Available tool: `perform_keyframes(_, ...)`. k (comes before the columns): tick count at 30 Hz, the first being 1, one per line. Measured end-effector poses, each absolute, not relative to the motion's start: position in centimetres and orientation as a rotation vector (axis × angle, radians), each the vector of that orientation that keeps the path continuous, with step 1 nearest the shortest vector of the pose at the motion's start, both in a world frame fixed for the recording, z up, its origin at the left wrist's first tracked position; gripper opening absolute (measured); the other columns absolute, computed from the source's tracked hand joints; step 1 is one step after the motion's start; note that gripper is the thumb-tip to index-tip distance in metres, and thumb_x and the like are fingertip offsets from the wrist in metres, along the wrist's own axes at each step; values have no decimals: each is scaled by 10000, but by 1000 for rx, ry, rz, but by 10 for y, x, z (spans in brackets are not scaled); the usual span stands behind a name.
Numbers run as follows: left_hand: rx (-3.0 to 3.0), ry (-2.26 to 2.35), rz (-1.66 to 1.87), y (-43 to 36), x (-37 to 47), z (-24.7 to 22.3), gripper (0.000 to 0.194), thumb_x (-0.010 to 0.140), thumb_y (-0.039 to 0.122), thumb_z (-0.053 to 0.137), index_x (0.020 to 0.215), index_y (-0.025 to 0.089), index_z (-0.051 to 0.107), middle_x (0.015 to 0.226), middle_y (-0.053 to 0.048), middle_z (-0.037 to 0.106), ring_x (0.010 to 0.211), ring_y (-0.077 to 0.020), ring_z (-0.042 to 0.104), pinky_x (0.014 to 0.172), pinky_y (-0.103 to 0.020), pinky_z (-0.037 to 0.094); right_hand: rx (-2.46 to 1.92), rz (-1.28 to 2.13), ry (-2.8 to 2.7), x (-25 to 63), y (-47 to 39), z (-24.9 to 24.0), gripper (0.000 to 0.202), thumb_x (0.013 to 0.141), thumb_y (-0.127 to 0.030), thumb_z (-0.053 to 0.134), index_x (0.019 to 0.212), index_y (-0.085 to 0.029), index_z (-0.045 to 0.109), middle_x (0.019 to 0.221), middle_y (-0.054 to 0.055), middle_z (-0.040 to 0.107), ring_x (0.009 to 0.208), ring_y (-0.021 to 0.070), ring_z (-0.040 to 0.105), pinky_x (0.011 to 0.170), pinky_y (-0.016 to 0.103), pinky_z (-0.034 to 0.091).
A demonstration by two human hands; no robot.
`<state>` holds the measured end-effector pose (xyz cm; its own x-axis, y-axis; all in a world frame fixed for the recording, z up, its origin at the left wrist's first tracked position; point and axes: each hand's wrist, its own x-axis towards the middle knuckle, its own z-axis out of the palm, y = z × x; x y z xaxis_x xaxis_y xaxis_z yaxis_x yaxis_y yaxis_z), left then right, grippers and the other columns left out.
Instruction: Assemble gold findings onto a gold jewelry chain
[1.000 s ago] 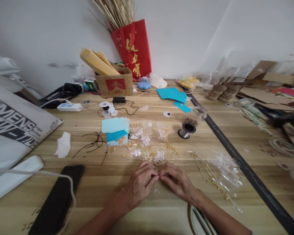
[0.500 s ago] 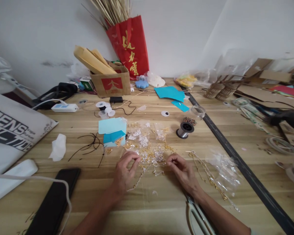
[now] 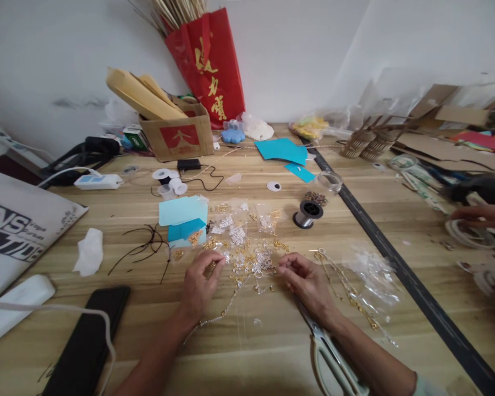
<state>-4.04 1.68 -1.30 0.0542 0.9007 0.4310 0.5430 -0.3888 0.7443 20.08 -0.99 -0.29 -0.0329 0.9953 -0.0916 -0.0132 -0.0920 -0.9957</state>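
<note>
Left hand (image 3: 200,280) and right hand (image 3: 307,281) are both curled inward, can't tell if they're gripping anything; thin, shiny silver-and-gold chain (image 3: 230,301) lies between them on the brown wooden counter (image 3: 148,324).

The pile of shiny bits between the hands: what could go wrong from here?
The pile of shiny bits lies loose, so the left hand or right hand might scatter it. The thin chain beside the left forearm could snag. The scissors lie close to the right forearm, which might bump them.
</note>
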Motion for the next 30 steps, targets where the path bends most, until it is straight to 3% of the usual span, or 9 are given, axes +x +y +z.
perform_keyframes(6,2091,1383,1208,18,-41,-18,109,857,196,563,769,175,623,809,-48,644,840,-186,582,796,-332,476,-1262,1301,-1173,200,-8,2,245,779,-393,657,736,-166,576,544,-48,450,455,72,382,410,184,298)
perform_keyframes(13,2345,1333,1045,17,-39,-23,189,869,145,528,958,197,686,961,-81,579,981,-221,521,860,-398,482,-1259,1277,-1205,200,-9,3,256,786,-414,646,740,-176,562,550,-43,441,469,84,377,419,197,304)
perform_keyframes(19,2399,1342,975,14,-37,-23,195,861,130,529,913,204,702,1008,-87,571,1079,-254,477,926,-451,463,-1256,1293,-1187,202,-7,-2,259,806,-420,629,763,-179,544,566,-43,447,470,83,377,424,201,298)
perform_keyframes(30,2406,1286,1001,16,-38,-26,186,865,129,534,938,201,689,990,-81,571,1054,-243,482,913,-436,461,-1259,1295,-1126,204,-3,-5,267,798,-426,639,754,-186,532,541,-60,416,453,77,341,417,201,265)
